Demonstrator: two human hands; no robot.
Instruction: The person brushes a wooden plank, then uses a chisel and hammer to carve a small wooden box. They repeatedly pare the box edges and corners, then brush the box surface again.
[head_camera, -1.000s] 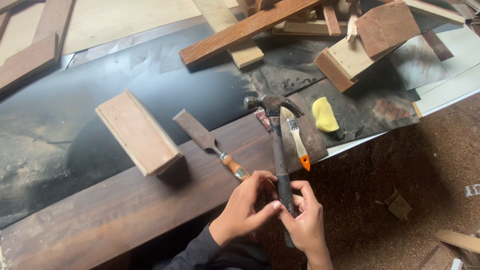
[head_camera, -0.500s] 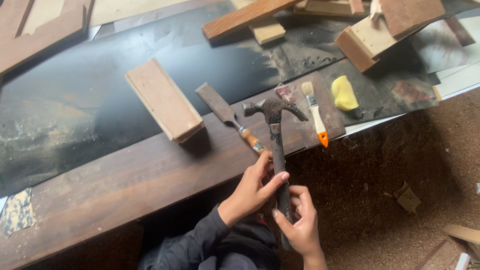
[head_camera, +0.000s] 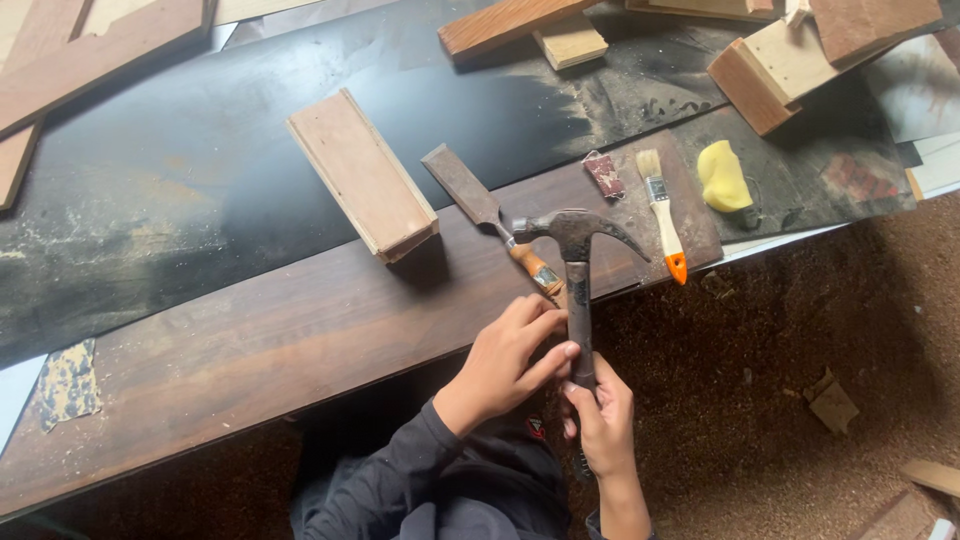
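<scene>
Taking the claw hammer (head_camera: 578, 262) as my landmark: far to its left, at the plank's end, lies a scrap of worn sandpaper (head_camera: 66, 383). Closer, still left of the hammer and a little above its head, a rectangular wooden block (head_camera: 362, 187) rests partly on the dark wooden plank (head_camera: 250, 345). Just left of the hammer head lies a chisel (head_camera: 490, 217), its wooden handle almost touching the hammer's shaft.

My left hand (head_camera: 508, 360) comes in from the left, fingers curled loosely, with the fingertips and thumb pressed against the shaft's middle. My right hand (head_camera: 600, 418) is wrapped closed around the lower handle, holding the hammer upright, head above the plank's near edge; I think the head hovers rather than rests there, but the view is not clear.

Right of the hammer head lie a small reddish sandpaper piece (head_camera: 603, 173), then a paintbrush (head_camera: 661, 212) with an orange handle, then a yellow sponge (head_camera: 723, 177).
</scene>
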